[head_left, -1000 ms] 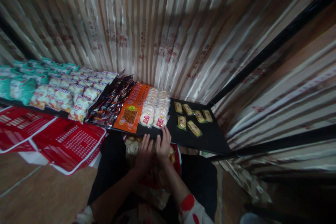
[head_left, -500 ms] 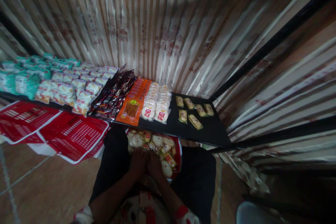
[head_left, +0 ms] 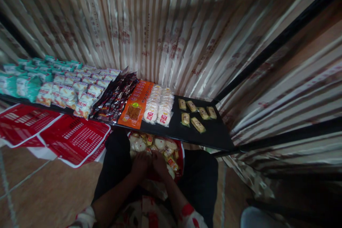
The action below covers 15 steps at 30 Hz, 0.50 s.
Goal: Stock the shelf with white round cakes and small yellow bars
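My left hand [head_left: 140,165] and my right hand [head_left: 159,164] are down together in a red basket [head_left: 181,154] of mixed snack packs held on my lap, below the black shelf [head_left: 211,133]. The fingers curl into the packs; what they hold is too dark to make out. On the shelf above lie two rows of white round cracker packs [head_left: 159,107], an orange snack pack [head_left: 136,105] and several small yellow wrapped bars [head_left: 197,114].
Dark red packets [head_left: 116,96], white-and-orange bags [head_left: 72,91] and teal bags [head_left: 24,78] fill the shelf's left part. Two red baskets [head_left: 72,139] lie on the wooden floor at left. A striped curtain [head_left: 160,32] hangs behind; a black frame post [head_left: 272,46] rises at right.
Both hands have drawn back from the shelf's front edge, by the white cracker packs, down into the basket on my lap. The view shifted slightly.
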{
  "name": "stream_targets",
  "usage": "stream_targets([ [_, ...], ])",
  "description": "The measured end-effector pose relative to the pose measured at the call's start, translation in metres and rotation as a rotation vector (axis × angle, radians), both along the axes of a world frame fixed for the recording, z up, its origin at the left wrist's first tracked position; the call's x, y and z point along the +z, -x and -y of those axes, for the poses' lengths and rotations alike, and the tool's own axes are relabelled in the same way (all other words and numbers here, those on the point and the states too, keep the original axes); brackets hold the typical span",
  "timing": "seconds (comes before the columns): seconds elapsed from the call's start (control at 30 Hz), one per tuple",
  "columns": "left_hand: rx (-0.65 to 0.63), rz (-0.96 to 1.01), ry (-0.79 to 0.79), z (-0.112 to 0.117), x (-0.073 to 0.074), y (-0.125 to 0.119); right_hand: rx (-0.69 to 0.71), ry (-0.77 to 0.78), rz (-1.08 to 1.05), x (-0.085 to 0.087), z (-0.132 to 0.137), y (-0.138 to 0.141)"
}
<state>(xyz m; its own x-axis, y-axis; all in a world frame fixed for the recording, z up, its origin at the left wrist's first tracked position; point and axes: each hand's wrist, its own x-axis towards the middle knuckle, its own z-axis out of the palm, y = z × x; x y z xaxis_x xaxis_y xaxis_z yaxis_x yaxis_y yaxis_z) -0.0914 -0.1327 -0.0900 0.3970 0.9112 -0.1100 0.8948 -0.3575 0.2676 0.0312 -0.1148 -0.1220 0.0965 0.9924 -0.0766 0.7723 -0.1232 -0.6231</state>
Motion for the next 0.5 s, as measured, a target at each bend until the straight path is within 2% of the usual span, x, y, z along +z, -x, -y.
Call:
stream_targets([
  [0.17,-0.043,0.010,-0.010,0.000,0.000,0.000,-0.019,0.018,-0.130,0.009,-0.002,-0.003],
  [0.27,-0.026,0.029,0.022,-0.001,0.007,-0.002,-0.041,0.060,-0.265,0.014,-0.005,-0.005],
  [0.4,0.053,0.119,0.164,-0.007,0.021,-0.003,-0.061,0.119,-0.542,0.023,-0.010,-0.006],
  [0.5,0.132,0.293,0.282,-0.015,0.025,0.000,-0.048,0.166,-0.710,0.032,-0.013,-0.004],
])
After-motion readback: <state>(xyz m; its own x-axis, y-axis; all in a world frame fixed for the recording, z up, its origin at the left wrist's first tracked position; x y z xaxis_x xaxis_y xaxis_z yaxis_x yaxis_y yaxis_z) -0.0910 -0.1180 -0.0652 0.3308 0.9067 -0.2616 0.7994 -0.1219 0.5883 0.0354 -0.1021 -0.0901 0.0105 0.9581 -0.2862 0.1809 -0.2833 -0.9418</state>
